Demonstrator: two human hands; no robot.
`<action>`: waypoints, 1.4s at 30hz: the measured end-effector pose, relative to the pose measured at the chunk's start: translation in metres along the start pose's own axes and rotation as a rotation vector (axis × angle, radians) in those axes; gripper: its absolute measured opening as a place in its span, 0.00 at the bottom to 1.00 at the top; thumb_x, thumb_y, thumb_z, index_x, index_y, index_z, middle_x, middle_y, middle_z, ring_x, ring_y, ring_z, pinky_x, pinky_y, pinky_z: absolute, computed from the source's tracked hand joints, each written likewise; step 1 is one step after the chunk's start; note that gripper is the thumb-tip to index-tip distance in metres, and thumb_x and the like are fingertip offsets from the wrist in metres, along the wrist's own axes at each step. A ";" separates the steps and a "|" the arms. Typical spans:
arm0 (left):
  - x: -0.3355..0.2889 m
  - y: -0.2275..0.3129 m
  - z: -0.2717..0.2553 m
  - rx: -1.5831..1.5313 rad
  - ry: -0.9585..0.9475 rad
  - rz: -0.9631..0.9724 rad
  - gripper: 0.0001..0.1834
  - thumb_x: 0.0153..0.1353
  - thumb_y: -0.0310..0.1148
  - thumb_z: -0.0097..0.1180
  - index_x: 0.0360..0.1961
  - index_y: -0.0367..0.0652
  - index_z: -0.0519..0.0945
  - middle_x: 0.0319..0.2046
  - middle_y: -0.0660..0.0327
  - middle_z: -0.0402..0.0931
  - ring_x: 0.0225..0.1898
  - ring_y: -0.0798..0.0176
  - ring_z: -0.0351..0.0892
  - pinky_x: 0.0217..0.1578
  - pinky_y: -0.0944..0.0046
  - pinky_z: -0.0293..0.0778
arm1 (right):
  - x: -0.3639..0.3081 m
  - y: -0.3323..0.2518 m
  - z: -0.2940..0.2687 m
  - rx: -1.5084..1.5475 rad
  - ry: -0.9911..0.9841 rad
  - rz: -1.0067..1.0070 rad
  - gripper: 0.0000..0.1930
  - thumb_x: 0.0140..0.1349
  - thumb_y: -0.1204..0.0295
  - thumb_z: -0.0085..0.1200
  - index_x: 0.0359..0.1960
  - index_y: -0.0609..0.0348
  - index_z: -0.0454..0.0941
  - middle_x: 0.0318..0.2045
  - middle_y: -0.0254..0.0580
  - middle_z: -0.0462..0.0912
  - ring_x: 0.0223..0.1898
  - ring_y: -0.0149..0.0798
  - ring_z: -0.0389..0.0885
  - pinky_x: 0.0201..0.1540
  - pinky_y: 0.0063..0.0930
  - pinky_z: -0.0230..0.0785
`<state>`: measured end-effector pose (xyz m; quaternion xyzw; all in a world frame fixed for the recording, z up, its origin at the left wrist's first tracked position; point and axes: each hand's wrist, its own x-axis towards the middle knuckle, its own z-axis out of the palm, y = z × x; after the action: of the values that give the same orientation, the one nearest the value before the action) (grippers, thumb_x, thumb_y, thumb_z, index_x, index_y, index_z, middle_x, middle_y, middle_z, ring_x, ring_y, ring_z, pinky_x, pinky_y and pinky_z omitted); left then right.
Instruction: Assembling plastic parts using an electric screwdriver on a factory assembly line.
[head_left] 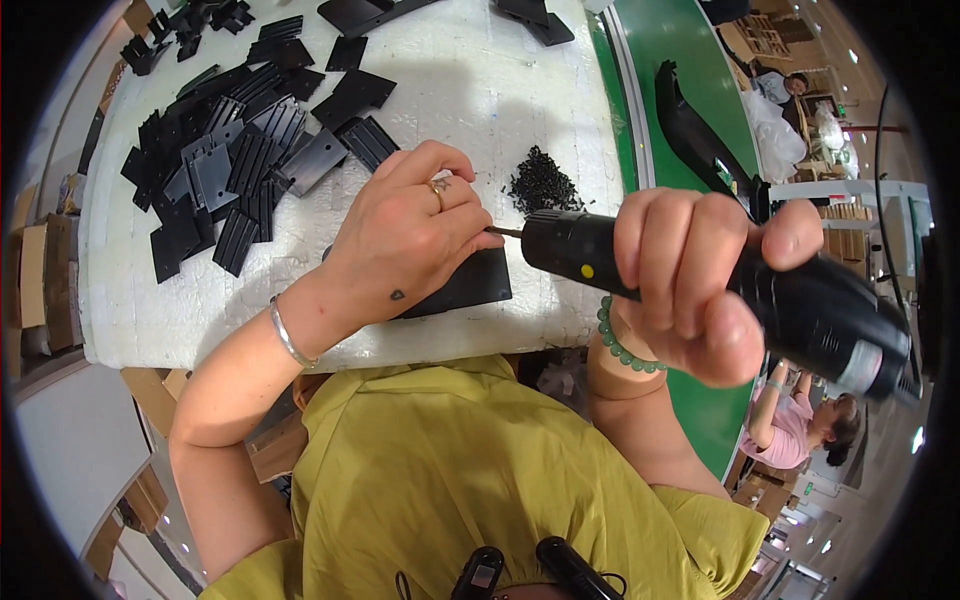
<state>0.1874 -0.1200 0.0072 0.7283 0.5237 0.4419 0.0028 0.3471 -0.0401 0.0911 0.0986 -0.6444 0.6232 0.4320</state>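
My right hand (700,270) is wrapped round a black electric screwdriver (570,250) with a yellow dot on its body. The tool lies nearly level, and its thin bit points left. At the bit's tip, the fingers of my left hand (410,220) are pinched together; whatever they hold is hidden. Under that hand a flat black plate (470,285) rests near the table's front edge, partly covered by my fingers and wrist. Just beyond the bit is a heap of small black screws (543,182).
A pile of black and grey ribbed metal pieces (240,150) covers the left of the white padded table (450,90). More black parts lie along its far edge. To the right runs a green surface (640,50) bearing a long black curved part (700,130). Other people are farther right.
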 end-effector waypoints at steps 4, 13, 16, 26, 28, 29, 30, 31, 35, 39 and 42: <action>0.002 0.003 -0.005 0.043 -0.108 0.089 0.10 0.38 0.25 0.62 0.26 0.41 0.77 0.26 0.63 0.75 0.41 0.57 0.74 0.38 0.60 0.71 | -0.002 -0.005 0.004 -0.044 -0.088 0.025 0.18 0.53 0.73 0.57 0.41 0.46 0.62 0.14 0.23 0.69 0.13 0.22 0.66 0.18 0.16 0.60; -0.020 0.011 -0.014 0.064 -0.137 0.061 0.09 0.37 0.26 0.62 0.23 0.42 0.76 0.25 0.64 0.74 0.41 0.59 0.75 0.39 0.61 0.72 | -0.008 0.002 0.015 0.004 -0.222 0.072 0.18 0.53 0.73 0.60 0.39 0.47 0.61 0.15 0.26 0.70 0.12 0.24 0.67 0.16 0.17 0.60; -0.032 0.010 -0.012 0.053 -0.119 -0.022 0.09 0.37 0.26 0.63 0.22 0.42 0.77 0.25 0.65 0.75 0.40 0.59 0.76 0.39 0.61 0.72 | -0.010 0.005 0.019 -0.015 -0.198 0.080 0.18 0.52 0.75 0.57 0.40 0.47 0.61 0.15 0.26 0.69 0.12 0.24 0.67 0.16 0.17 0.60; -0.041 0.004 -0.027 -0.144 0.001 -0.224 0.22 0.47 0.33 0.62 0.46 0.42 0.75 0.41 0.56 0.75 0.43 0.52 0.71 0.41 0.58 0.69 | -0.024 0.015 0.028 0.042 -0.062 0.146 0.19 0.52 0.76 0.49 0.45 0.47 0.60 0.15 0.25 0.65 0.13 0.25 0.63 0.20 0.20 0.58; -0.048 -0.003 -0.027 -0.103 -0.028 -0.275 0.22 0.49 0.33 0.61 0.46 0.42 0.75 0.42 0.56 0.75 0.42 0.51 0.71 0.41 0.59 0.69 | -0.028 0.014 0.032 0.046 -0.067 0.194 0.19 0.52 0.76 0.49 0.45 0.47 0.59 0.16 0.26 0.65 0.13 0.25 0.63 0.20 0.21 0.58; -0.052 -0.005 -0.026 -0.057 -0.056 -0.317 0.21 0.50 0.34 0.60 0.47 0.41 0.74 0.42 0.56 0.74 0.41 0.51 0.71 0.41 0.59 0.69 | -0.029 0.015 0.033 0.047 -0.076 0.233 0.19 0.52 0.76 0.49 0.45 0.47 0.59 0.16 0.27 0.65 0.14 0.25 0.63 0.20 0.21 0.57; -0.054 -0.001 -0.023 -0.064 -0.068 -0.368 0.22 0.50 0.37 0.61 0.47 0.41 0.74 0.39 0.56 0.74 0.38 0.52 0.71 0.39 0.59 0.69 | -0.031 0.017 0.036 0.051 -0.060 0.251 0.20 0.52 0.77 0.49 0.45 0.48 0.58 0.16 0.28 0.65 0.14 0.26 0.63 0.20 0.22 0.57; -0.056 0.002 -0.021 -0.065 -0.068 -0.373 0.22 0.50 0.37 0.61 0.47 0.41 0.74 0.39 0.56 0.74 0.38 0.52 0.71 0.39 0.59 0.69 | -0.032 0.018 0.039 0.053 -0.060 0.255 0.20 0.52 0.77 0.49 0.45 0.48 0.58 0.16 0.28 0.65 0.14 0.26 0.63 0.20 0.22 0.57; -0.058 0.008 -0.017 0.010 -0.113 -0.419 0.23 0.45 0.41 0.64 0.42 0.41 0.76 0.28 0.56 0.72 0.35 0.53 0.71 0.36 0.59 0.70 | -0.033 0.019 0.045 0.031 -0.015 0.306 0.18 0.52 0.78 0.50 0.43 0.49 0.59 0.16 0.28 0.66 0.14 0.28 0.63 0.20 0.24 0.58; -0.058 0.008 -0.018 0.010 -0.184 -0.456 0.21 0.45 0.41 0.65 0.38 0.41 0.77 0.28 0.56 0.72 0.32 0.52 0.73 0.33 0.57 0.71 | -0.029 0.019 0.052 -0.003 -0.112 0.322 0.16 0.52 0.78 0.52 0.38 0.50 0.59 0.16 0.30 0.68 0.15 0.30 0.64 0.20 0.25 0.58; -0.061 0.008 -0.017 0.022 -0.201 -0.491 0.20 0.45 0.42 0.64 0.37 0.41 0.78 0.26 0.55 0.72 0.31 0.51 0.74 0.33 0.57 0.71 | -0.028 0.016 0.058 -0.085 -0.139 0.388 0.17 0.52 0.79 0.54 0.36 0.51 0.58 0.15 0.32 0.69 0.15 0.31 0.65 0.21 0.27 0.60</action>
<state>0.1782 -0.1782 -0.0177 0.6197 0.6865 0.3478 0.1537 0.3276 -0.1000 0.0692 -0.0032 -0.7053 0.6587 0.2620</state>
